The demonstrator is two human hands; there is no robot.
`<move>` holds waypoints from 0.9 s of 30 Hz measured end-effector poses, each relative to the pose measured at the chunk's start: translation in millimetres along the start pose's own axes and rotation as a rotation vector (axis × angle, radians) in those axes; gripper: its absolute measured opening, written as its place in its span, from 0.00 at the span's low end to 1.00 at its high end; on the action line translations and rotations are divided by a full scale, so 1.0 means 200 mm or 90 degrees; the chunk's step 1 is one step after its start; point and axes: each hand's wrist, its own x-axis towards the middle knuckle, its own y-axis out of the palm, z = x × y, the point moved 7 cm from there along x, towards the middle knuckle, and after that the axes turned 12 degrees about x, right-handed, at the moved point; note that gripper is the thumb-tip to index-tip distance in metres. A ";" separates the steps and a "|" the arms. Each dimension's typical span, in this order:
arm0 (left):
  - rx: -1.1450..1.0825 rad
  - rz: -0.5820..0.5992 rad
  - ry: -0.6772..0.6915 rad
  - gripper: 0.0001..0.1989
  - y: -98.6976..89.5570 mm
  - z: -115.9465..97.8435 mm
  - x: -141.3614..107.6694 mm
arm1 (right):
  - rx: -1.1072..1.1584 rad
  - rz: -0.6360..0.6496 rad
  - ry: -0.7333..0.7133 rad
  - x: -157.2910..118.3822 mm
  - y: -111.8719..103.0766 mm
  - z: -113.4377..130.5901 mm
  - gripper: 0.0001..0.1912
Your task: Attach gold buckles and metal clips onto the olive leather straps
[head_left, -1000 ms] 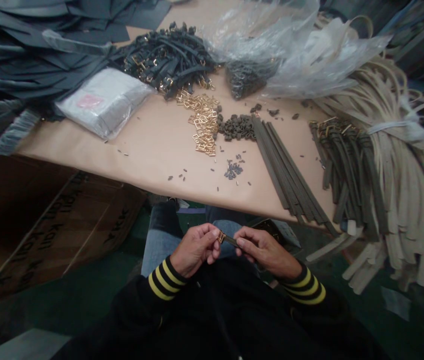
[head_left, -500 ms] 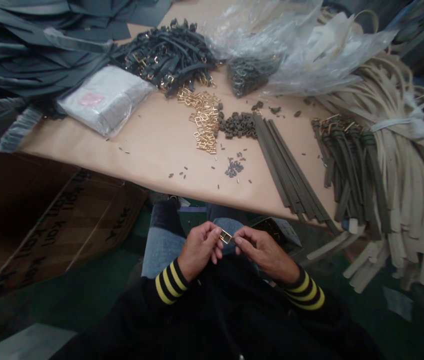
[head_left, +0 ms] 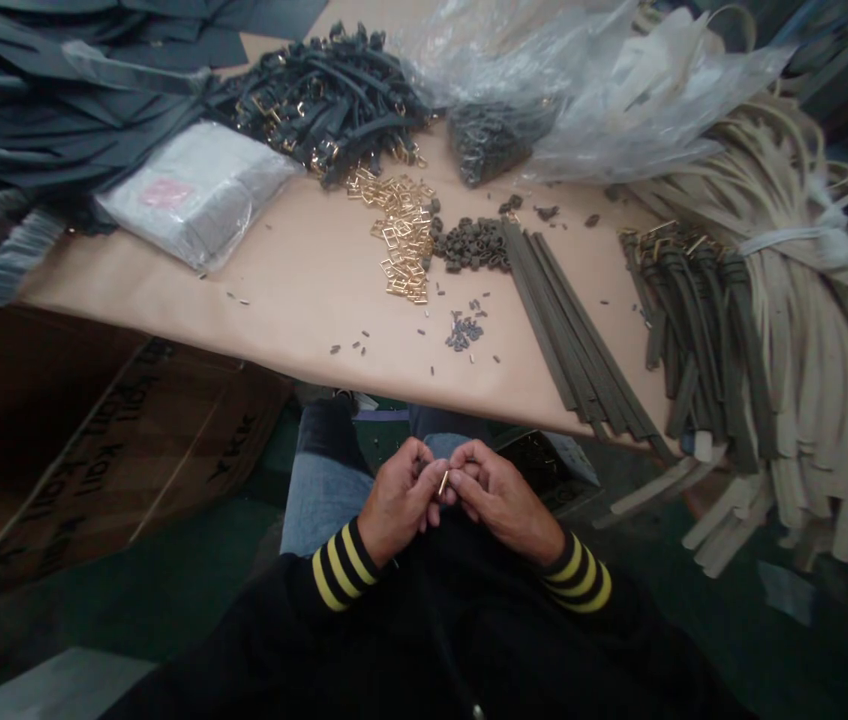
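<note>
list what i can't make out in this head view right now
All in the head view:
Gold metal piece: full shape hidden by the fingers of the left hand and right hand.
Dark pieces: detail blurred behind the clear plastic.
Small grey pieces: too small to tell their shape.
Dark blue-grey sheets: cut off by the left and top edges.

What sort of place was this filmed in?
Probably a workshop making straps or belts: a paper-covered worktable holds loose gold-coloured buckles and flat dark strips, with a tied bundle of pale straps at its right end.
</note>
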 end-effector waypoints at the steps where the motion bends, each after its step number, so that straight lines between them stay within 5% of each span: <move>1: 0.013 0.006 -0.009 0.12 0.00 0.00 0.00 | -0.004 -0.004 -0.015 0.00 0.00 0.01 0.05; 10: -0.049 -0.047 -0.047 0.15 -0.04 0.03 0.03 | -0.315 -0.078 -0.226 -0.04 0.03 0.12 0.07; 15: -0.098 -0.001 -0.063 0.15 -0.01 0.05 0.03 | -0.281 -0.101 -0.180 -0.02 -0.01 0.11 0.02; 27: -0.058 0.006 -0.029 0.15 -0.03 0.04 -0.01 | -0.183 -0.123 -0.065 -0.02 -0.07 0.03 0.09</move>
